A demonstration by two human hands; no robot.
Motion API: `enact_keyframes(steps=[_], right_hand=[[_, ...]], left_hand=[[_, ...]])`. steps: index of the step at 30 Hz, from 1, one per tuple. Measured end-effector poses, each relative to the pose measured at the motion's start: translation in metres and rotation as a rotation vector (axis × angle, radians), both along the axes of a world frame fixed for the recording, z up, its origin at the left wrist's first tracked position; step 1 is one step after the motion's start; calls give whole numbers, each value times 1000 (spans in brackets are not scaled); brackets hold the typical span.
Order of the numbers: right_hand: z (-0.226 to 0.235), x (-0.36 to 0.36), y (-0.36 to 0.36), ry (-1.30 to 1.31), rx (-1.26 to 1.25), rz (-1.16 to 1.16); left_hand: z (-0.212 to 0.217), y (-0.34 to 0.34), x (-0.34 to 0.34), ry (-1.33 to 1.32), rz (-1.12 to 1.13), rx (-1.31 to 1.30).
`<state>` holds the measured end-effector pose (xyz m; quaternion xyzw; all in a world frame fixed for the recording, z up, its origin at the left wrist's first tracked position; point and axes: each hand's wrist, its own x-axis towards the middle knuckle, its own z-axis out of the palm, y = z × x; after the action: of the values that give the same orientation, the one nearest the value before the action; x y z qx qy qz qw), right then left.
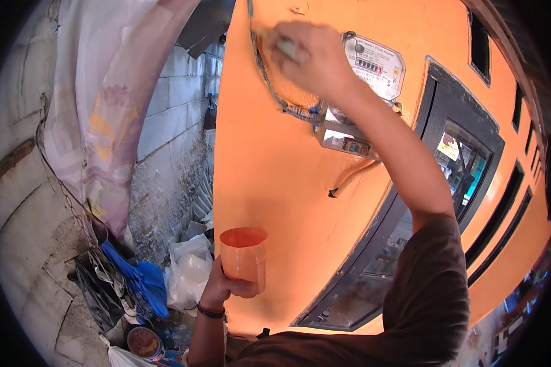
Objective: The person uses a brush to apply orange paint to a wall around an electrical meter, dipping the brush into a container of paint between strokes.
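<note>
My left hand [223, 284] is wrapped round the lower part of an orange, see-through plastic container [243, 254], open at the top like a cut-off bottle. It is held upright in front of the orange wall [269, 183]. Raised high, my right hand [315, 58] is closed on what looks like a paintbrush [291, 50], smeared by motion. The brush's tip is close to the wall beside a dark cable [260, 64]. Just right of that hand an electricity meter [376, 64] is fixed to the wall, partly behind my wrist.
Below the meter hangs a breaker box [349, 142] with a short pipe stub [352, 177]. A dark-framed door [431, 177] stands right. Left are a hanging curtain [98, 92] and a block wall [171, 116]. Plastic bags [190, 269], a blue sheet [144, 284] and a tin [145, 342] lie low.
</note>
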<state>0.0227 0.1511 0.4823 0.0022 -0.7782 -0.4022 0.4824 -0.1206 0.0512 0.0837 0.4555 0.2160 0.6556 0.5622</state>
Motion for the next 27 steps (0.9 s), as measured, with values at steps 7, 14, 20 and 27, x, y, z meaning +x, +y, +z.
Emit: enact_keyframes(steps=[7,14,20,27], right_hand=[[14,28,-18,-41,-143,-119],[-40,24,-10,-208,-85,-347],[18,30,-52,-25,-713,-189],[63,8,-18,-281,-1095,-350]], left_hand=[[-8,-2,-4,72,-16,-13],[-12,-9,-4,9,22,-5],[-13,-13,-4,16,-3,-9],[-22,-10,1,24,-11,-33]])
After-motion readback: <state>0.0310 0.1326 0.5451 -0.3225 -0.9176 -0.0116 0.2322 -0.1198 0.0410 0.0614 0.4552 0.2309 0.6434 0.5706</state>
